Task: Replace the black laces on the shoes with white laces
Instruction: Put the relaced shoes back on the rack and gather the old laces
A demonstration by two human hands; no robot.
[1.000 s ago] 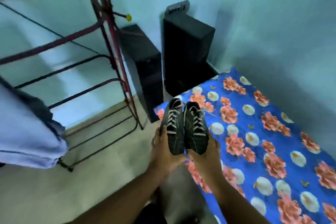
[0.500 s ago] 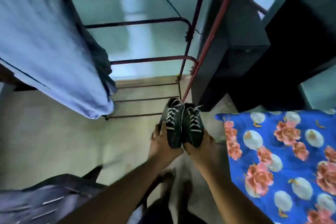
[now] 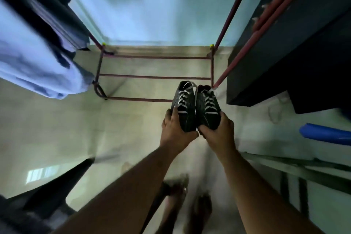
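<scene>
I can read no text, label, brand or number anywhere here; the two black shoes (image 3: 195, 108) I'm holding carry only pale stripes and white laces (image 3: 183, 98), no legible marking

A home, looks like a bedroom corner: pale blue wall (image 3: 152, 5), bare tiled floor (image 3: 57, 129), a red metal clothes rack (image 3: 154, 77) with a light blue garment (image 3: 34, 62) hanging over it, black speaker boxes (image 3: 284, 53) at the right, bare feet (image 3: 190, 205) below
</scene>
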